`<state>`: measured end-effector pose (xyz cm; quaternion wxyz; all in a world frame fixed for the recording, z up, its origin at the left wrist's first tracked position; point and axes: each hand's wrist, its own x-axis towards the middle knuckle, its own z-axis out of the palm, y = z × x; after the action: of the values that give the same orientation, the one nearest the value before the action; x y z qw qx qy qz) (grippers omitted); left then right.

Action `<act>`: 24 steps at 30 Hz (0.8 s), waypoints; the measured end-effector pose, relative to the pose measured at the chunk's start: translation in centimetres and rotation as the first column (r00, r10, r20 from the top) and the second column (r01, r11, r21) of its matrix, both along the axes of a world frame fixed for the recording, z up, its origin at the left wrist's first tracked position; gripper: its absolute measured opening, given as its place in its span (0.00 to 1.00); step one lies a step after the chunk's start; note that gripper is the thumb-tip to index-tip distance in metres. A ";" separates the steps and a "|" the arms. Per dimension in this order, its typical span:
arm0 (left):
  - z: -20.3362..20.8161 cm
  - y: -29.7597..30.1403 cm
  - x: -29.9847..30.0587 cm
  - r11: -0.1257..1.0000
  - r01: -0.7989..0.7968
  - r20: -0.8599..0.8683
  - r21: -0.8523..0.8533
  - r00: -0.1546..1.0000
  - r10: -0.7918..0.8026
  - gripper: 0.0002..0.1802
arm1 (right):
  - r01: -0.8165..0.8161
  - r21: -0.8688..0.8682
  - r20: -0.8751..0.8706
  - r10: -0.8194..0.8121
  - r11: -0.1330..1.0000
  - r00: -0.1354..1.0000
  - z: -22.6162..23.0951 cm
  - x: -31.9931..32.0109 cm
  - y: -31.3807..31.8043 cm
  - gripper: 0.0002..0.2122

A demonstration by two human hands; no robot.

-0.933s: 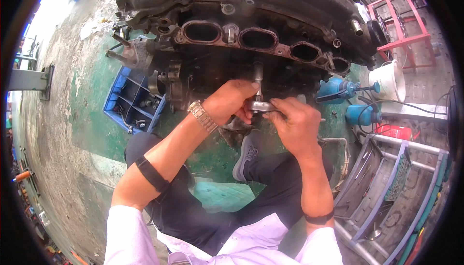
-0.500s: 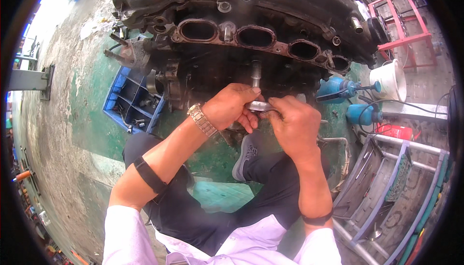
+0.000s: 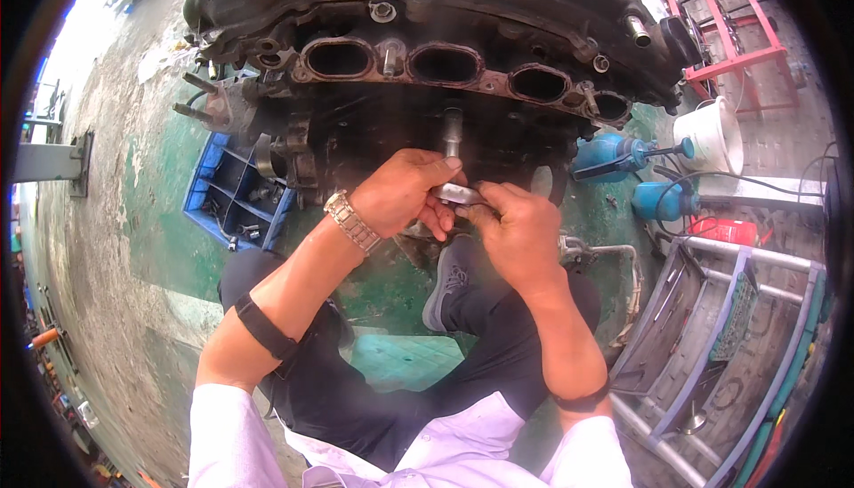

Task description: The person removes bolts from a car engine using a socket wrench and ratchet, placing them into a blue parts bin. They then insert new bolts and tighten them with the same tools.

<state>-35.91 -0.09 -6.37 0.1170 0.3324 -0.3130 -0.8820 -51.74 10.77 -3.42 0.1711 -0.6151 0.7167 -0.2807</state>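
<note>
1. Two bare hands meet on one metal tool in front of a dark, greasy engine block (image 3: 427,34) that lies on the green-painted floor (image 3: 160,221).
2. Furthest left of the grip stands a blue compartment crate (image 3: 233,193) with small parts in it, well apart from both hands.
3. The left hand (image 3: 400,193), with a metal wristwatch (image 3: 352,221) on its wrist, is curled around the near end of a silvery ratchet wrench (image 3: 458,193); its thumb lies along the top of the tool.
4. Straight above the grip, a grey socket extension (image 3: 452,130) rises from the wrench head up to the block, just under the row of oval ports (image 3: 445,63).
5. The right hand (image 3: 520,232) is closed on the wrench handle just right of the left hand, the fingers of the two touching.
6. Below the grip, the person's grey shoe (image 3: 449,279) and dark trousers rest on the floor.
7. Right of the grip lie two blue power tools (image 3: 623,152) and a white bucket (image 3: 712,137); further right stands a grey metal rack (image 3: 712,310).
8. Whether the extension's tip sits on a bolt is probably hidden in the shadow.
</note>
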 end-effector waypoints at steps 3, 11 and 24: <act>0.1 -0.1 0.1 0.998 0.020 0.033 -0.053 0.999 -0.018 0.17 | 0.000 0.038 0.080 -0.003 0.999 0.997 -0.8 0.1 0.0 0.06; 0.6 -0.6 0.5 1.000 0.016 -0.001 -0.025 1.000 -0.016 0.17 | -0.016 0.053 0.330 -0.002 0.998 0.944 -1.6 0.5 0.0 0.07; 0.9 -0.6 0.8 1.000 -0.013 -0.041 -0.010 0.999 0.013 0.15 | -0.057 0.105 0.297 0.024 0.993 0.955 -0.8 0.1 -0.1 0.08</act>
<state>-35.11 -0.69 -5.49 0.1307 0.3159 -0.3128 -0.8861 -51.62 10.63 -4.25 0.3161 -0.5704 0.6850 -0.3249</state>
